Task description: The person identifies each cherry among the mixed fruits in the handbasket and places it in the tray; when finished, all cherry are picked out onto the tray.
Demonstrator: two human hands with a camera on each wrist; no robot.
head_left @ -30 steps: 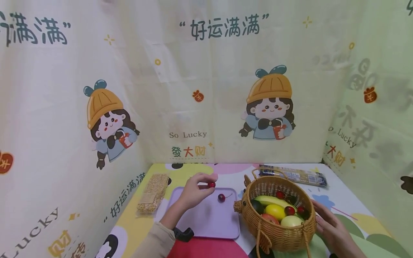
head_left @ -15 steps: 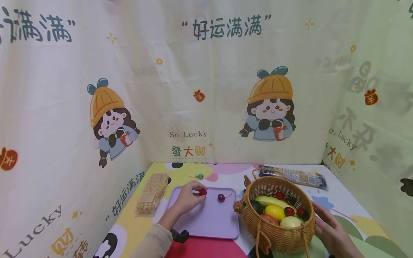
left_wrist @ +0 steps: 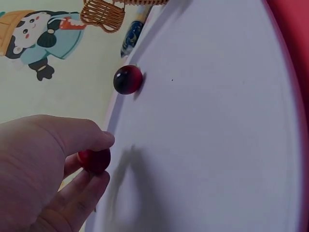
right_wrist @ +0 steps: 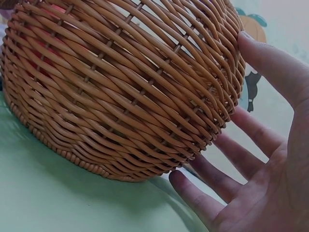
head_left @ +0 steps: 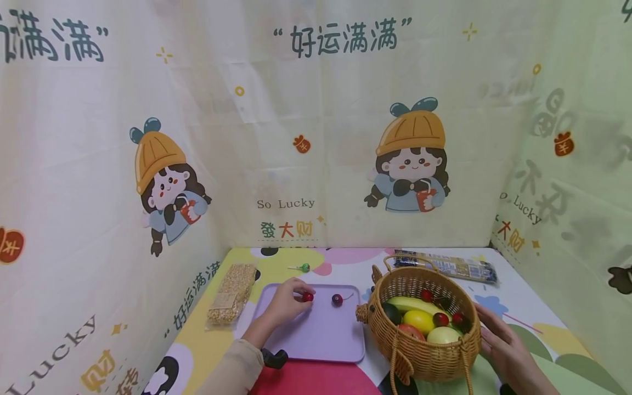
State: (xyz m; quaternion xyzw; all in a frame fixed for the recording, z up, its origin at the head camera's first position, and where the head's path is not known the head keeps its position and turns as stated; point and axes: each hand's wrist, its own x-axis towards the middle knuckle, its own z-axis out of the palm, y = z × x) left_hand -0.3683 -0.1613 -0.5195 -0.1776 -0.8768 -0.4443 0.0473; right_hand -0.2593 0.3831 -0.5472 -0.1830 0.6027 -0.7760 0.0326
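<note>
Over the far left part of the lilac tray (head_left: 326, 345), my left hand (head_left: 285, 303) pinches a dark red cherry (left_wrist: 95, 160) between thumb and fingers. A second cherry (head_left: 337, 299), with a stem, lies on the tray to the right of it. My right hand (head_left: 506, 345) rests against the right side of a wicker basket (right_wrist: 120, 96), its fingers spread and fairly straight along the weave. Inside the basket are a banana (head_left: 407, 304), a lemon (head_left: 419, 320), a pale round fruit (head_left: 443, 335), a reddish fruit (head_left: 411, 331) and several cherries.
A clear bag of grains (head_left: 232, 293) lies left of the tray. Behind the tray is a small green-headed item on a stick (head_left: 305, 267). A long noodle-like packet (head_left: 464, 269) lies behind the basket. Printed cloth walls (head_left: 276, 137) enclose the table at the back and sides.
My left hand has moved left and slightly down with the cherry, from the tray's far edge to over its far left part. The right hand stays at the basket.
</note>
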